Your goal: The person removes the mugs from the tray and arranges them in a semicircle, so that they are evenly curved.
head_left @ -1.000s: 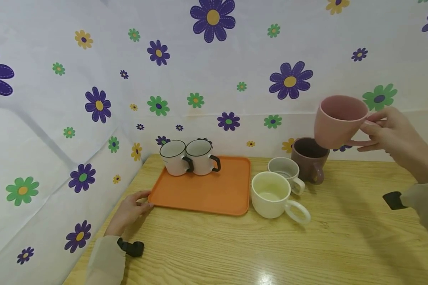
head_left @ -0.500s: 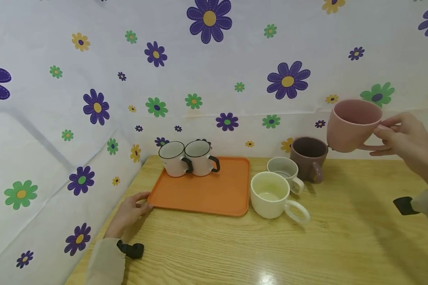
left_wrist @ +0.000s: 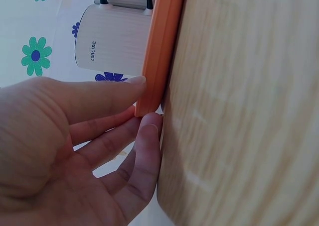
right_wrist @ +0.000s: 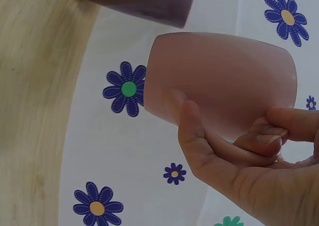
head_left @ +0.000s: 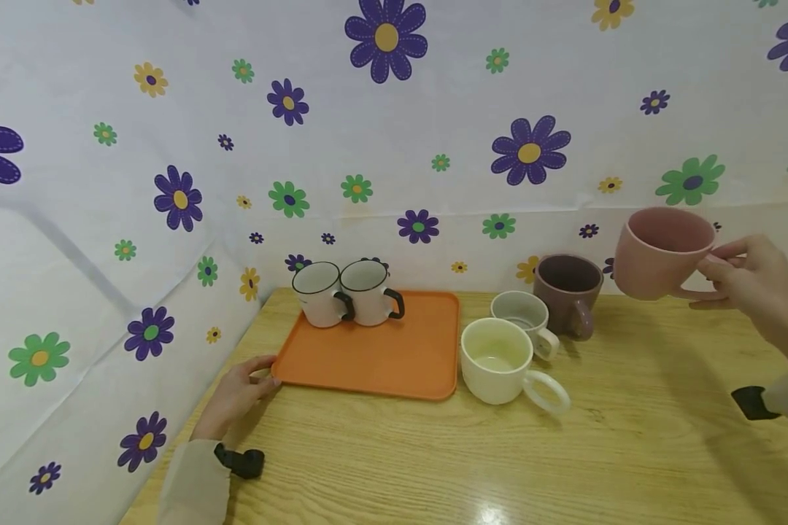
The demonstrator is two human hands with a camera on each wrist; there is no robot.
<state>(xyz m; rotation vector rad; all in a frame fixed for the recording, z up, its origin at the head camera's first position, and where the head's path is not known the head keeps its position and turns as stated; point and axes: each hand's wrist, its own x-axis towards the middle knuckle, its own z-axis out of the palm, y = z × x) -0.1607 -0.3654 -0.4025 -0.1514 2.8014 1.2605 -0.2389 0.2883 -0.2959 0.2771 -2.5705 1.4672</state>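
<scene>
My right hand (head_left: 758, 284) pinches the handle of a pink mug (head_left: 659, 262), held upright in the air at the right, above the table. In the right wrist view the pink mug (right_wrist: 219, 81) shows its side, with fingers curled at its handle. My left hand (head_left: 236, 394) is at the near left corner of an orange tray (head_left: 374, 364); the left wrist view shows the thumb on the tray's rim (left_wrist: 158, 61) and fingers curled at its corner. Two white mugs with black rims and handles, a left one (head_left: 318, 299) and a right one (head_left: 365, 295), stand side by side on the tray.
Right of the tray stand a cream mug (head_left: 492, 372) with a ring handle, a grey-white mug (head_left: 522, 310) behind it, and a dark mauve mug (head_left: 565, 292) near the wall. A flower-printed white sheet (head_left: 433, 109) borders the wooden table (head_left: 381, 459) behind and at left.
My right hand has carried the pink mug to the right, and then lower toward the table. My left hand stays at the tray's corner, and the other mugs have not moved.
</scene>
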